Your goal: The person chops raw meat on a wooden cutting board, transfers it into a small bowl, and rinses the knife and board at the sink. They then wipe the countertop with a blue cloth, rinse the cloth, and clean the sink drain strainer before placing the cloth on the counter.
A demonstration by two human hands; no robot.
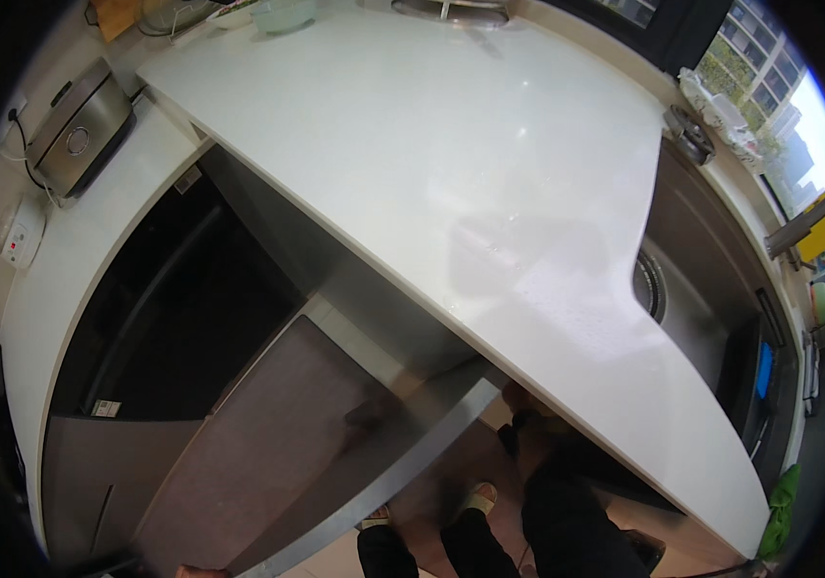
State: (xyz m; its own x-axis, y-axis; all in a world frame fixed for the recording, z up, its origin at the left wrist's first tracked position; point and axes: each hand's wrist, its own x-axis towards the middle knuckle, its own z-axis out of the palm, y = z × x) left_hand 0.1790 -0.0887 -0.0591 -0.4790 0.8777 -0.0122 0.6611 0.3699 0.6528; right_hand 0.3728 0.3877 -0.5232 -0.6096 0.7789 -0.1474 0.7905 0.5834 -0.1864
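A grey cabinet door (412, 462) stands swung out from beneath the white countertop (420, 180), its pale metallic edge turned up towards me. At the bottom rim of the view only a sliver of my left hand (199, 572) shows, close to the door's outer end; its grip is cut off. My right hand (517, 397) reaches in under the counter's front edge by the door's inner end. It is dark, blurred and partly hidden, so what it touches cannot be made out. A black band seems to circle that wrist, below a dark sleeve (571, 498).
A steel sink (701, 289) is set in the counter at right. Opposite stand a black-fronted built-in appliance (181, 289) and a rice cooker (83, 130). A brownish mat (275, 419) covers the floor. My slippered feet (483, 498) are beside the door. A green bag (780, 513) hangs at the counter's corner.
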